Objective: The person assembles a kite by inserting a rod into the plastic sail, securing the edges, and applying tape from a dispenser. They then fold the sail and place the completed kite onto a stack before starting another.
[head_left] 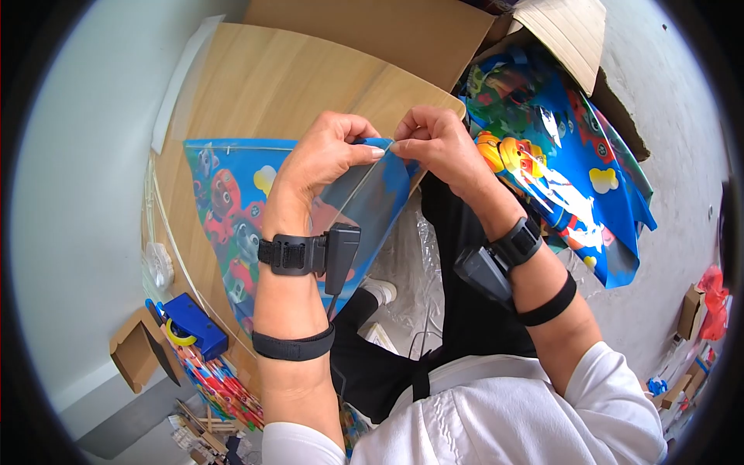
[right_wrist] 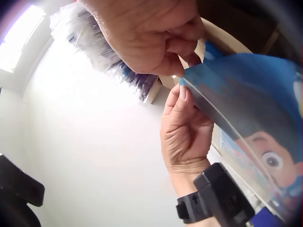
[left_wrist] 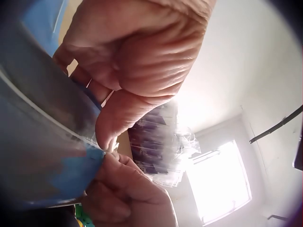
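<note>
Pale wooden surface (head_left: 263, 85) carrying a blue cartoon-printed sheet (head_left: 232, 209), its near corner lifted past the edge. Left hand (head_left: 325, 155) and right hand (head_left: 438, 147) both pinching that corner's tip, fingertips meeting. Thin pale rod (right_wrist: 222, 125) running along the sheet. Heap of similar sheets (head_left: 558, 178) at right, beside cardboard (head_left: 372, 31).

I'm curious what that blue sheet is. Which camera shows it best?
The head view: the blue cartoon sheet spreads out there, left hand and right hand pinching its corner. Wrist views catch only its pinched end.
</note>
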Tool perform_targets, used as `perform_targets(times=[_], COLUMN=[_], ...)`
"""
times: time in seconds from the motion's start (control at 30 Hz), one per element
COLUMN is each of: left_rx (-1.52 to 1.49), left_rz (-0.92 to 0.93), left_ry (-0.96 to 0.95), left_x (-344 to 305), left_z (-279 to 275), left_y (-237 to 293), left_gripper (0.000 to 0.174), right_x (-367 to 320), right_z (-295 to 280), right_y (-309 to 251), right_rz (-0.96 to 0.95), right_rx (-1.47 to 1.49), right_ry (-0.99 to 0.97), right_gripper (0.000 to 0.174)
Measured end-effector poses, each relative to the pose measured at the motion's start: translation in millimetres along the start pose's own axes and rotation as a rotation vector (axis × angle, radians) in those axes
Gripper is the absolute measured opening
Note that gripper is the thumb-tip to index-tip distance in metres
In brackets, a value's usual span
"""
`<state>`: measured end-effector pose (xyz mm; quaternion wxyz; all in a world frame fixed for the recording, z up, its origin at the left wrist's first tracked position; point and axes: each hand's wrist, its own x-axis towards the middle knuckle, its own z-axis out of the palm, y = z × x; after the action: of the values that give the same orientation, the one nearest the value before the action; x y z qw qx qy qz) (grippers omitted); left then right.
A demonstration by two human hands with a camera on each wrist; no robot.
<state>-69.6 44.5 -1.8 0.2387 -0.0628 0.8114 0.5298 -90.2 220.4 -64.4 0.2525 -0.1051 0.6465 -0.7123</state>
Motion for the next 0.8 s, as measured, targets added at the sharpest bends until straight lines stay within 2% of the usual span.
perform_targets(times=[0.07, 0.13, 0.23, 0.43, 0.67, 0.73, 0.77, 0.8], left_rx=[-0.015, -0.03, 0.011, -0.036, 0.003, -0.012, -0.001, 0.01], left_rz=[-0.01, -0.022, -0.053, -0.038, -0.044, -0.046, -0.044, -0.041], left_ry=[0.001, 0.003, 0.026, 0.074, 0.069, 0.077, 0.087, 0.096], left_x=[0.4, 0.3, 1.9, 4.2, 1.9, 1.4, 1.4, 1.3], left_z=[1.4, 1.8, 2.5, 5.5, 4.9, 4.7, 4.8, 4.8], left_y=[-0.1, 0.1, 1.0, -4.0, -0.1, 0.2, 0.0, -0.1], left_gripper=[0.013, 0.013, 0.011, 0.006, 0.009, 0.009, 0.009, 0.009], right_x=[-0.9, -6.0, -9.8, -14.1, -15.9, -22.1, -25.3, -28.5], right_z=[-0.2, 1.6, 8.3, 16.0, 25.5, 29.8, 31.6, 33.3], right_y=[4.5, 2.8, 2.8, 1.3, 1.8, 3.1, 3.5, 3.8], right_rz=[-0.029, 0.114, 0.148, 0.211, 0.177, -0.104, -0.103, -0.286], right_rx=[0.006, 0.329, 0.437, 0.431, 0.315, 0.107, 0.108, -0.088], right_ry=[0.053, 0.069, 0.16, 0.267, 0.38, 0.511, 0.511, 0.537], right_gripper=[0.009, 0.009, 0.009, 0.009, 0.013, 0.01, 0.01, 0.01])
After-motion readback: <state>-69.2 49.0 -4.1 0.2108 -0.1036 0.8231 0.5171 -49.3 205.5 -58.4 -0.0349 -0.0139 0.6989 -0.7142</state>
